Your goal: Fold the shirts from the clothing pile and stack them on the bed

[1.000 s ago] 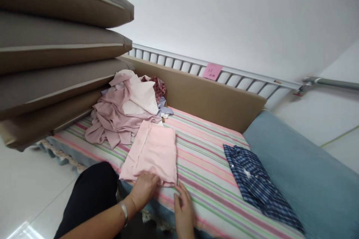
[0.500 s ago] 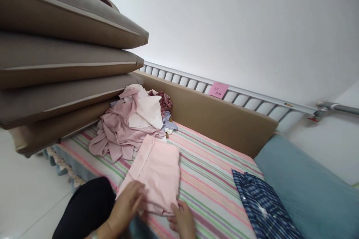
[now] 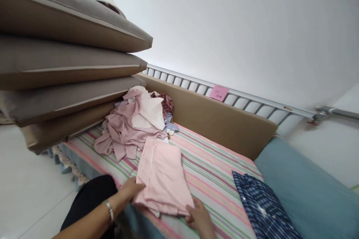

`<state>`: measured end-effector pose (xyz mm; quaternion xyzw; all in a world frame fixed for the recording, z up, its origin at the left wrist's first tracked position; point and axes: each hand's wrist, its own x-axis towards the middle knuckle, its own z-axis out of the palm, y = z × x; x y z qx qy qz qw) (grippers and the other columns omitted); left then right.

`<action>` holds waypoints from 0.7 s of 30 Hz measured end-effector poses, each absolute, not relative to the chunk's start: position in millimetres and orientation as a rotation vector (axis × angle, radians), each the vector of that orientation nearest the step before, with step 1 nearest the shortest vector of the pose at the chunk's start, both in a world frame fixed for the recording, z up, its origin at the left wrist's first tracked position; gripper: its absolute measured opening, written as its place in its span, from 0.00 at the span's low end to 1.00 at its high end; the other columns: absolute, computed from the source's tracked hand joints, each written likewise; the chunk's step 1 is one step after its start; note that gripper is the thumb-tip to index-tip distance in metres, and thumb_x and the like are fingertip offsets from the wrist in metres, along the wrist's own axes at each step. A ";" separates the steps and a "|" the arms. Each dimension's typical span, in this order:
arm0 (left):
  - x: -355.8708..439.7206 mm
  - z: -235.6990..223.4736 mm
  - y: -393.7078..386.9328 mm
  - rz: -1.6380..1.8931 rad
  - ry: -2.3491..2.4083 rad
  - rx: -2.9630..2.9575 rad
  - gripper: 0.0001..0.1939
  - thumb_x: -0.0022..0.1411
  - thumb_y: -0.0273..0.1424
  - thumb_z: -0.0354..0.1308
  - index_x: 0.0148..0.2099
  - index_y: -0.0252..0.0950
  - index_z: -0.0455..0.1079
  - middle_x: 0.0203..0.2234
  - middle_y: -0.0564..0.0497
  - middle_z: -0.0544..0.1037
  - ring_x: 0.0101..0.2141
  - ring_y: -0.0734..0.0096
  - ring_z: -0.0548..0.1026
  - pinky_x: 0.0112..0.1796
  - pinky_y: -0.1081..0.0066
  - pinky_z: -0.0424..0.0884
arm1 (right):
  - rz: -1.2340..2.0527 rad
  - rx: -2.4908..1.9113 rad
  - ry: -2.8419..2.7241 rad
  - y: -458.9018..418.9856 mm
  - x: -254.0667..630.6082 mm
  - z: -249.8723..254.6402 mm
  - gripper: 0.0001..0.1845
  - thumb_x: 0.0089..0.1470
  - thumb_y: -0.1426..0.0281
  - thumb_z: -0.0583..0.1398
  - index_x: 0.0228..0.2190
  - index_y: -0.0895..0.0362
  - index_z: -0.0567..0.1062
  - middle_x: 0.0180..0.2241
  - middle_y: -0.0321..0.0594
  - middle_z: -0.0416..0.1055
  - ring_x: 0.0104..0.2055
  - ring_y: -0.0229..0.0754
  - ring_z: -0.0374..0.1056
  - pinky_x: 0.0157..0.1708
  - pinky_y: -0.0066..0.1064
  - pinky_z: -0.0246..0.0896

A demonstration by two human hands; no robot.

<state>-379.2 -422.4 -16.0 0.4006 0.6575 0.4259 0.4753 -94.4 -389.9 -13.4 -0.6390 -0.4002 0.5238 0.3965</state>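
A folded light pink garment (image 3: pixel 164 175) lies on the striped bedsheet (image 3: pixel 213 171) near the bed's front edge. My left hand (image 3: pixel 131 188), with a bracelet on the wrist, grips the garment's near left edge. My right hand (image 3: pixel 200 216) holds its near right corner, with the fingers tucked under the cloth. Both hands are closed on the fabric.
A heap of mauve and pink clothes (image 3: pixel 134 125) lies behind the garment. A folded blue checked shirt (image 3: pixel 260 205) rests to the right beside a blue cover (image 3: pixel 305 190). Stacked brown cushions (image 3: pixel 64 67) overhang the left. A brown board (image 3: pixel 221 119) and a white rail (image 3: pixel 246 99) run along the back.
My hands have spread apart along the garment's near edge, the left going left and the right going right, and the garment has turned slightly. The camera has tilted up a little.
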 end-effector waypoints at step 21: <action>-371.4 34.8 -364.3 0.771 1.697 1.540 0.16 0.58 0.40 0.47 0.36 0.33 0.69 0.35 0.43 0.78 0.37 0.62 0.75 0.35 0.67 0.70 | 1.701 -1.516 -0.344 -456.5 -22.2 -11.7 0.40 0.31 0.41 0.64 0.40 0.57 0.71 0.45 0.55 0.73 0.47 0.57 0.70 0.43 0.45 0.69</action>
